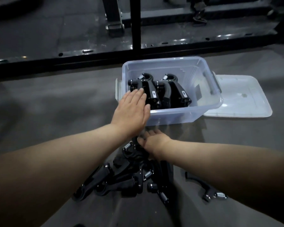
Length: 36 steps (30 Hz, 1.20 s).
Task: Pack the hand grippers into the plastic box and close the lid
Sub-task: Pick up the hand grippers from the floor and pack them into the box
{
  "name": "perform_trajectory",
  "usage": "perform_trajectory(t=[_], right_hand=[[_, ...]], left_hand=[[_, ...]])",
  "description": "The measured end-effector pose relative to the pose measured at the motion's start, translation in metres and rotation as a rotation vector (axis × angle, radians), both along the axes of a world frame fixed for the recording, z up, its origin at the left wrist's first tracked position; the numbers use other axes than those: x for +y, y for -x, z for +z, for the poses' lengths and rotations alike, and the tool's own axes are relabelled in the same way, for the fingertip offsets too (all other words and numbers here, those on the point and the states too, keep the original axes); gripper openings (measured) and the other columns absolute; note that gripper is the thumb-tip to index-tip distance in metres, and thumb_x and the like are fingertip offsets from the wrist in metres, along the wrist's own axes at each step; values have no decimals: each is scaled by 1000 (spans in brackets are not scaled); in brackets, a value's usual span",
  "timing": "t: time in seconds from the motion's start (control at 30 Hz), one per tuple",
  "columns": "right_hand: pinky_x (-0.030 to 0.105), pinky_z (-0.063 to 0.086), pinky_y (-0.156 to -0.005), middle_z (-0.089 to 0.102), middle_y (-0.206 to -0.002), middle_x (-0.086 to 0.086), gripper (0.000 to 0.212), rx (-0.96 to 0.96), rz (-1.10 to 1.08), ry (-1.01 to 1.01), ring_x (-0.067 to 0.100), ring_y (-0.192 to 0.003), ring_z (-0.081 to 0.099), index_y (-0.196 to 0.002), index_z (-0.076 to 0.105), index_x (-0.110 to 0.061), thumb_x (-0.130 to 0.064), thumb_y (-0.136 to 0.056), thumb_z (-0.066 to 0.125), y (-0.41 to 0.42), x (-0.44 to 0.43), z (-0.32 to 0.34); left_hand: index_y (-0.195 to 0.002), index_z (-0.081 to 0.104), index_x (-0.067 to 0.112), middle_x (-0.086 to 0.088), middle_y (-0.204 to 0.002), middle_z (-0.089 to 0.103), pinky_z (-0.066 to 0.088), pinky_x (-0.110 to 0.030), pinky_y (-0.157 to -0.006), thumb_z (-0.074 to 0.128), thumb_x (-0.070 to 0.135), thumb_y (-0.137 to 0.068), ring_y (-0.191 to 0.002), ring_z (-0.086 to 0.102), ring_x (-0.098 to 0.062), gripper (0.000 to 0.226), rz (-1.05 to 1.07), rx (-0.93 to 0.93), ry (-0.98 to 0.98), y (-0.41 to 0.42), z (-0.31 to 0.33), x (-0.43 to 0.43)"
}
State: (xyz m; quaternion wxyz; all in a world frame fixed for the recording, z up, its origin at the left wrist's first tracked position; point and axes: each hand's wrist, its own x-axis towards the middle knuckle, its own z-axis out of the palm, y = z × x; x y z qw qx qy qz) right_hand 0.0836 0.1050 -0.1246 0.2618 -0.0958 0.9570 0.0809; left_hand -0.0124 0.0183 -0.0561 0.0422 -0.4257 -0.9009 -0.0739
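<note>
Left hand [131,110] lies flat, fingers straight, on the packed grippers [159,92] inside the box [203,108]. Right hand [154,143] curls round a loose gripper [130,152] atop the floor pile [121,181].

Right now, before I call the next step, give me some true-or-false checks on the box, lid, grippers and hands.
1. The lid is on the box. False: it lies on the floor, right of the box.
2. Grippers already sit in the box. True.
3. The left hand is flat, fingers straight, over the box's near left corner. True.
4. No grippers remain on the floor. False: a pile lies in front of the box, and a lone gripper lies apart to its right.
5. The right hand is inside the box. False: it is down at the pile, outside the box.
</note>
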Motion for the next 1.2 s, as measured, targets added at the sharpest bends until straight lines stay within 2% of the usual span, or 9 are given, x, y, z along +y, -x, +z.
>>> perform_trajectory(t=[0.13, 0.27, 0.53, 0.6, 0.73, 0.93, 1.0, 1.1, 1.2], right_hand=[[54, 43, -94, 37, -139, 30, 96, 31, 97, -103, 40, -114, 50, -149, 17, -3, -38, -79, 71, -4, -13, 13], [44, 50, -83, 54, -123, 25, 87, 48, 66, -5, 36, -107, 59, -150, 16, -6, -46, -85, 57, -14, -4, 35], [40, 50, -96, 59, -125, 11, 68, -232, -825, 809, 26, -109, 60, -139, 35, -21, -42, -76, 47, -12, 61, 50], [30, 50, -89, 60, -123, 7, 55, -214, -903, 823, 21, -105, 60, -137, 39, -21, -32, -84, 53, -16, 71, 47], [33, 55, -78, 61, -114, 10, 66, -233, -675, 473, 25, -95, 62, -141, 26, -11, -26, -86, 58, -28, 74, 37], [29, 44, -70, 63, -110, 2, 34, -236, -151, 248, 26, -96, 61, -118, 46, -25, -20, -85, 52, -20, 65, 107], [26, 43, -67, 63, -102, -5, 32, -330, -159, 383, 16, -86, 59, -114, 53, -30, -19, -84, 58, -12, 73, 149], [25, 50, -54, 66, -80, 1, 29, -416, -448, 813, 14, -65, 64, -98, 63, -22, -1, -78, 61, 3, 103, 192], [26, 53, -52, 64, -75, 15, 29, -235, -792, 1198, 20, -58, 64, -96, 64, -4, 16, -76, 55, 20, 123, 191]], left_hand=[[-137, 49, 3, -12, -147, 44, 19, -42, -118, 20, 39, -96, -138, 37, -27, 62, 7, -14, -22, 1, -1, -1], [-131, 55, 2, -13, -142, 50, 24, -41, -117, 26, 38, -95, -133, 43, -28, 58, -8, -11, -52, 3, -2, -2], [-126, 60, 1, -14, -135, 56, 32, -42, -113, 33, 36, -94, -127, 50, -30, 55, -11, 5, -81, 4, -4, -2], [-127, 60, 2, -14, -136, 55, 30, -42, -114, 32, 37, -95, -128, 49, -29, 55, -13, -4, -67, 3, -3, -2], [-128, 59, 2, -12, -138, 54, 28, -42, -114, 29, 37, -95, -129, 47, -29, 56, -6, -13, -47, 3, -1, -1], [-127, 60, 6, -8, -135, 57, 28, -38, -113, 27, 35, -96, -127, 49, -26, 53, -7, -52, -95, 4, 1, -2], [-124, 62, 9, -5, -130, 60, 26, -33, -111, 27, 34, -95, -124, 51, -22, 51, 4, -79, -152, 6, 4, -2], [-122, 62, 11, -2, -126, 61, 24, -28, -109, 26, 34, -93, -121, 51, -19, 52, 61, -124, -223, 12, 10, 1], [-125, 59, 9, -3, -129, 58, 22, -29, -110, 24, 36, -91, -125, 48, -20, 56, 145, -150, -258, 20, 10, 5]])
